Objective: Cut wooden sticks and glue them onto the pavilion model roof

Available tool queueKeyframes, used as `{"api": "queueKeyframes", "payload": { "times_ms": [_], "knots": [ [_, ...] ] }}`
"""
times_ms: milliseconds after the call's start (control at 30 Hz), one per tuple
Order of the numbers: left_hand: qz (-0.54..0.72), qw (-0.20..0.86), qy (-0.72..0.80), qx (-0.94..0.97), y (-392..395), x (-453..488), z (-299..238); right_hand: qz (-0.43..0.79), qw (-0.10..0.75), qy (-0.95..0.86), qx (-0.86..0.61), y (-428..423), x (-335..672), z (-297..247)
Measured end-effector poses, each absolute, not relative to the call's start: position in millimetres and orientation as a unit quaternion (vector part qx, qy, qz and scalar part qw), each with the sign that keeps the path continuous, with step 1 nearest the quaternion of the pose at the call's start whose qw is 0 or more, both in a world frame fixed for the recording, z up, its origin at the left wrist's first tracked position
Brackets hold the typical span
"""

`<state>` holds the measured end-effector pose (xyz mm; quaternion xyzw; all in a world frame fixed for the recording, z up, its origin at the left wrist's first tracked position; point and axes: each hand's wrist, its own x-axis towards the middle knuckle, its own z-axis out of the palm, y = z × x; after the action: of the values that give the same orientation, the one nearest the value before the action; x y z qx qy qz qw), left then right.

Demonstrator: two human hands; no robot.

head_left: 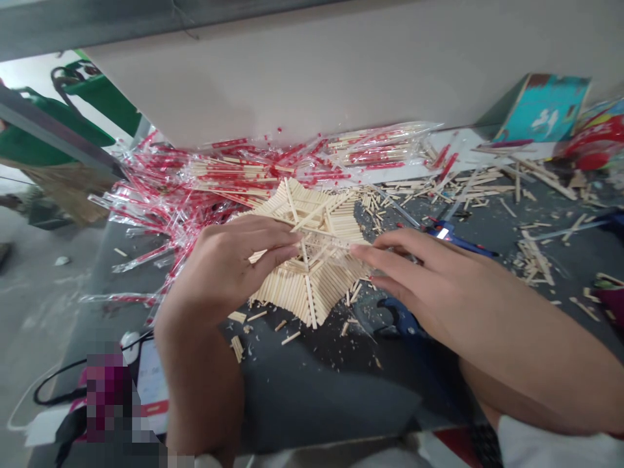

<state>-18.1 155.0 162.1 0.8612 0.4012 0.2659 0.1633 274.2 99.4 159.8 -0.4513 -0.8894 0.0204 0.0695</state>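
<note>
Wooden stick model (322,279) held by two hands, left hand (221,270) curled, right hand (453,292) spread.

On our dark worktop (322,396) we see plastic-wrapped red-banded sticks (253,169) at twelve o'clock, loose wooden sticks (468,192) at two, blue-handled scissors (397,317) at four.

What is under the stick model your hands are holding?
Around its edges I see the dark tabletop and loose wooden sticks. Right underneath, the stick model hides everything.
</note>
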Motion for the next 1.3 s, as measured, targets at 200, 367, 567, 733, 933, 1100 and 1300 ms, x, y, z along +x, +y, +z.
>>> {"api": "queueKeyframes", "payload": {
  "times_ms": [200,367,567,733,933,1100,1300],
  "knots": [
    [0.264,0.164,0.402,0.861,155.5,-18.7,160.3,0.013,0.073,-0.89,-0.449,100.5,275.1,157.9],
    [0.263,0.161,0.4,0.863,155.8,-18.8,160.5,0.016,0.062,-0.892,-0.447,100.7,275.4,159.9],
    [0.259,0.165,0.409,0.859,155.5,-18.6,161.0,0.033,0.059,-0.894,-0.442,100.8,274.3,161.0],
    [0.264,0.177,0.425,0.848,153.5,-17.7,163.5,0.025,0.056,-0.893,-0.446,100.2,272.8,161.7],
    [0.25,0.205,0.454,0.83,150.3,-18.9,164.6,0.043,0.078,-0.885,-0.457,98.6,267.2,170.0],
    [0.254,0.2,0.454,0.83,149.4,-18.3,162.7,0.079,0.104,-0.875,-0.467,100.7,263.2,174.9],
    [0.264,0.196,0.455,0.827,150.4,-18.2,160.8,0.101,0.105,-0.867,-0.476,105.0,262.9,174.4]
  ]
}}
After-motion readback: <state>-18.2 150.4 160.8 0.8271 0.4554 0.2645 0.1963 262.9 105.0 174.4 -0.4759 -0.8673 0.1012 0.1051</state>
